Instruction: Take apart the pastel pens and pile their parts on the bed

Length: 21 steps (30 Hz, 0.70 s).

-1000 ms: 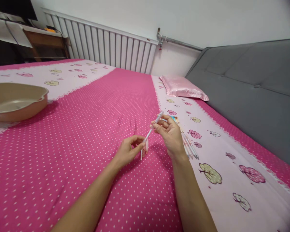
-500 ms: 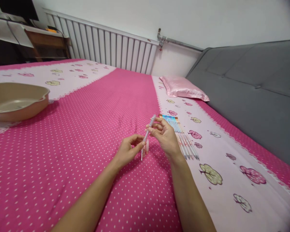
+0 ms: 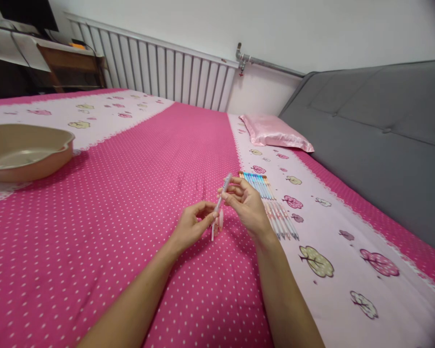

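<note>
My right hand (image 3: 248, 205) pinches a thin pale pen (image 3: 225, 186) near its middle, its top pointing up and away. My left hand (image 3: 192, 224) is closed on the lower end of that pen and on a small pink and white piece (image 3: 217, 226) that stands against the bedspread; I cannot tell whether it is a cap or a box. A row of several pens (image 3: 271, 205) with blue and pink ends lies side by side on the pale strip of the bedspread, just right of my right hand.
A pink polka-dot bedspread (image 3: 130, 203) covers the bed. A beige plastic basin (image 3: 25, 152) rests at the far left. A pink satin pillow (image 3: 273, 131) lies by the grey padded headboard (image 3: 380, 140). A white radiator (image 3: 159, 72) lines the far wall.
My right hand has moved left and down with the pen, bringing it closer to my left hand and uncovering the row of pens. My left hand has stayed put.
</note>
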Tool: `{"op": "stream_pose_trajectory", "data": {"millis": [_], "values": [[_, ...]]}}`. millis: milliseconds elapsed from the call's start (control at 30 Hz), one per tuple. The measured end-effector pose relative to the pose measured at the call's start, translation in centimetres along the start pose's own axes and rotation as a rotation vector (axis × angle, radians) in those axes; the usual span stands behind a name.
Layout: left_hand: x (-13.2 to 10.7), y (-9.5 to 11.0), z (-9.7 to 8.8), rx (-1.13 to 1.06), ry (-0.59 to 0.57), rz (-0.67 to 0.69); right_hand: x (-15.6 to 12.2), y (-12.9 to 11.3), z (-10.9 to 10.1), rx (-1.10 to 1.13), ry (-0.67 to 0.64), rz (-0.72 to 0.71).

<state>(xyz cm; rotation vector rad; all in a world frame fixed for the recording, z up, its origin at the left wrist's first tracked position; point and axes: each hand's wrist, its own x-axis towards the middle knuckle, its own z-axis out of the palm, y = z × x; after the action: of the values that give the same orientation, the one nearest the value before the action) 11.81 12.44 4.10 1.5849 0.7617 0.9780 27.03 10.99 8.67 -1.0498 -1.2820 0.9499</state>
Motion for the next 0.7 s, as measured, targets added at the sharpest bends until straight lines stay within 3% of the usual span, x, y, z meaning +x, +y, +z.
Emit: {"op": "stream_pose_trajectory", "data": {"millis": [367,700], "values": [[-0.04,0.18,0.06,-0.05,0.007,-0.007,0.06,0.14,0.01,0.013,-0.019,0.001],[-0.03,-0.2,-0.05,-0.301,-0.126,-0.024,-0.03,0.02,0.1,0.05,-0.081,0.062]]}}
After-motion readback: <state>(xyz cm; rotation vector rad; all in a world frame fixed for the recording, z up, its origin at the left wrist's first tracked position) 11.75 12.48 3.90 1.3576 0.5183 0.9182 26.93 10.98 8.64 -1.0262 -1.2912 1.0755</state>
